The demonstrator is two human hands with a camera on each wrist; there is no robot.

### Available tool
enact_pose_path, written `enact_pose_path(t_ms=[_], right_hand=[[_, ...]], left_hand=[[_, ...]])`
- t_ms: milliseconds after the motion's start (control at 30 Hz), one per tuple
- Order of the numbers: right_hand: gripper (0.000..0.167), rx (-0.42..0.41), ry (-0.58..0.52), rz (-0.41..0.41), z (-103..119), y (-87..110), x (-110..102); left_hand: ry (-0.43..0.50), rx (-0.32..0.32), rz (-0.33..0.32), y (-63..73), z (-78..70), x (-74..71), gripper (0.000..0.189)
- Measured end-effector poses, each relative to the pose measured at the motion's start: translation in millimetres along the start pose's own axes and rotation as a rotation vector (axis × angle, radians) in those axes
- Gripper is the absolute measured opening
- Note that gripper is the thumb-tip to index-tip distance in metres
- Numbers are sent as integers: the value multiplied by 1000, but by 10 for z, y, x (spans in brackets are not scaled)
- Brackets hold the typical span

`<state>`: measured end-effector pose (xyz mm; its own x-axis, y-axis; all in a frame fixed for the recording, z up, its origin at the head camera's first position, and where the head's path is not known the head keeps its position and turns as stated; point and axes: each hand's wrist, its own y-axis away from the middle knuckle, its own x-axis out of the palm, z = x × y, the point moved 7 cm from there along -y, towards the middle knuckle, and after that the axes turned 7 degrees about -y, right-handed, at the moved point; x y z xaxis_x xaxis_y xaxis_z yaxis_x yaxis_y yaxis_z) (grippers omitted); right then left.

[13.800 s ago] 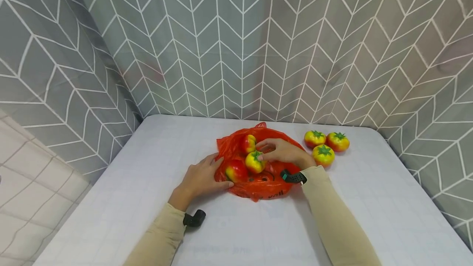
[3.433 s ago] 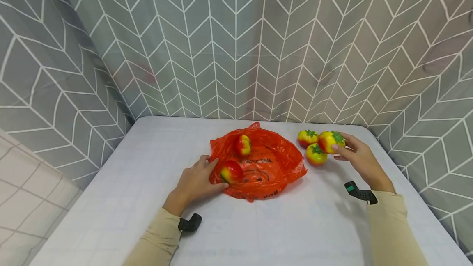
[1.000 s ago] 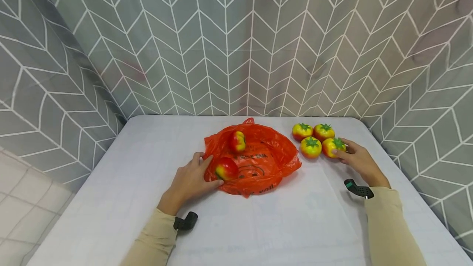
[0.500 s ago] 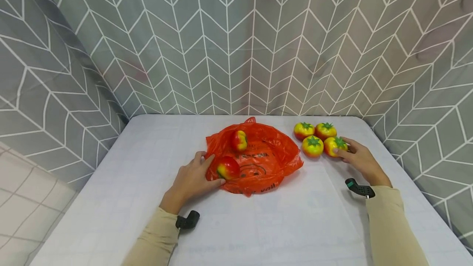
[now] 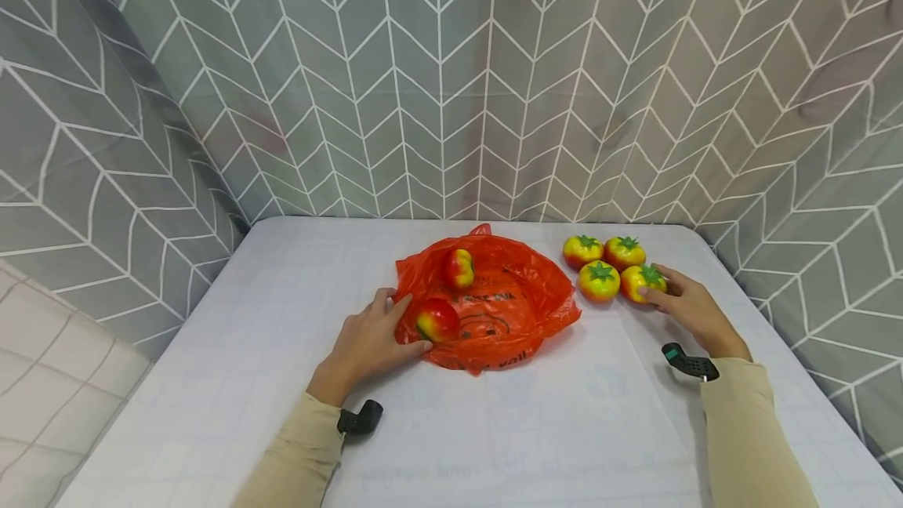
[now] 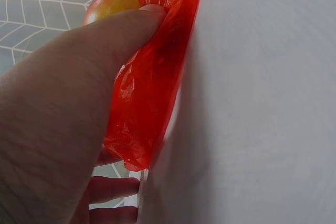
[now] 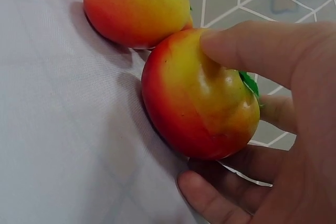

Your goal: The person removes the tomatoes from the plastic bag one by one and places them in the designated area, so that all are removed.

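My right hand [image 5: 694, 310] grips a yellow-and-red tomato [image 5: 643, 283] with a green leafy top, which rests on the table. Thumb and fingers lie on either side of this tomato [image 7: 199, 98] in the right wrist view. Three similar tomatoes, the front one [image 5: 599, 281] included, sit close beside it. At the left my left hand [image 5: 367, 343] holds the edge of an opened red plastic bag [image 5: 508, 312], thumb on its rim [image 6: 152, 77]. Inside the bag lie a red-and-yellow fruit [image 5: 437, 320] near the hand and a smaller one [image 5: 459, 268] farther back.
A white-covered table [image 5: 522, 437] carries everything. Behind it hangs a grey curtain [image 5: 451, 85] with white zigzag lines, which also runs along both sides. Pale tiles [image 5: 56, 367] show at the lower left.
Since the oldest frame, my right hand has carried a tomato from the bag to the group at right and lowered it to the table. The left hand stays at the bag.
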<state>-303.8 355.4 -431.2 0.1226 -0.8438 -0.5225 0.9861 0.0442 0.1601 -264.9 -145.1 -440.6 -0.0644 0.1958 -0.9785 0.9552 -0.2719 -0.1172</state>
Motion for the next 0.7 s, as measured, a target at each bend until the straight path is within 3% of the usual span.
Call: enact_pose_path(t_ms=[700], right_hand=[[92,-10,-24,7,-19,7,-30]], left_hand=[[31,-5,19,-24,41,11,100]])
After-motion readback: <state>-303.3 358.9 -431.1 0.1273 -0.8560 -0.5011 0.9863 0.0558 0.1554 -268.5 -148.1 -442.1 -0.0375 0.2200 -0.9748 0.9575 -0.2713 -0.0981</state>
